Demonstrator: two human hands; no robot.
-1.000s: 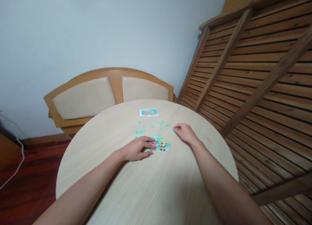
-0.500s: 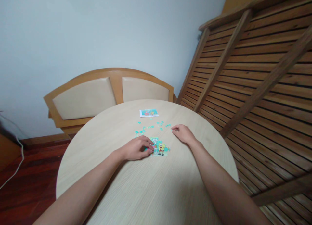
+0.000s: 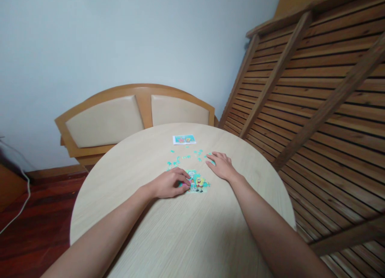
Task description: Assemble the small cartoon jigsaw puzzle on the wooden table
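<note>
A partly assembled jigsaw puzzle (image 3: pixel 199 184) with cartoon figures on turquoise lies flat on the round table. My left hand (image 3: pixel 170 182) rests at its left side, fingers curved and thumb close to the index fingertip, pressed onto the puzzle. It covers the puzzle's left part, and whether a loose piece sits under the fingertips is hidden. Beyond and to the right, my right hand (image 3: pixel 221 165) is open, thumb apart from the fingers, its fingertips by the loose puzzle pieces (image 3: pixel 200 152). No piece shows in it.
More turquoise pieces (image 3: pixel 174 163) lie scattered past my left hand. Behind them is a picture card (image 3: pixel 184 139) with a similar cartoon. The pale round table (image 3: pixel 186 230) reaches a padded headboard (image 3: pixel 105 121); a wooden slatted frame (image 3: pixel 300 89) leans on the right.
My right hand has shifted slightly left, and its thumb and fingers have spread from a near pinch. My left hand stays in place on the puzzle.
</note>
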